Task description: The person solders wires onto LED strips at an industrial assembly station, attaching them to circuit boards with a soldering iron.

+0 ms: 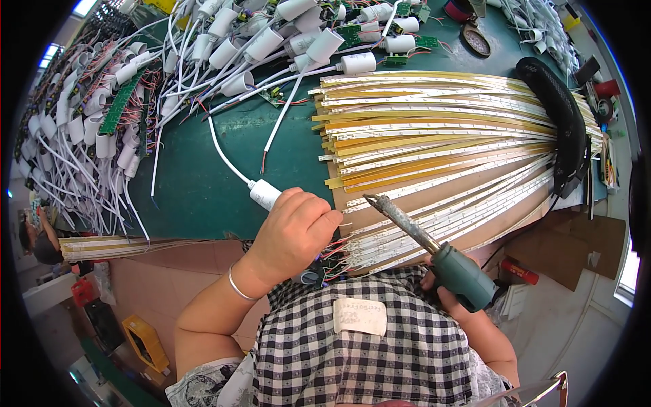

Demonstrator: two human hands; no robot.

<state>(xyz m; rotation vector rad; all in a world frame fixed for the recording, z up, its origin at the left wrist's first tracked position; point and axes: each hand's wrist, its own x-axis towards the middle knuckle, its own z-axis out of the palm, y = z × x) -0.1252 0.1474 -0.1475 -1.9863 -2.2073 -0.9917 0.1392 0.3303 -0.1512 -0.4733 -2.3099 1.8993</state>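
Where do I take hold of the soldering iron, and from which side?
Grip the soldering iron by its thick green handle, coming from the picture's lower right, where the right hand sits. The iron slants, so its slim metal barrel and tip point up-left, away from that approach. The barrel may be hot, so keep your fingers behind it.

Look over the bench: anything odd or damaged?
The iron looks crusted toward its tip, perhaps just wear. A long green board lies slanted on the left pile of white caps, standing out by colour.
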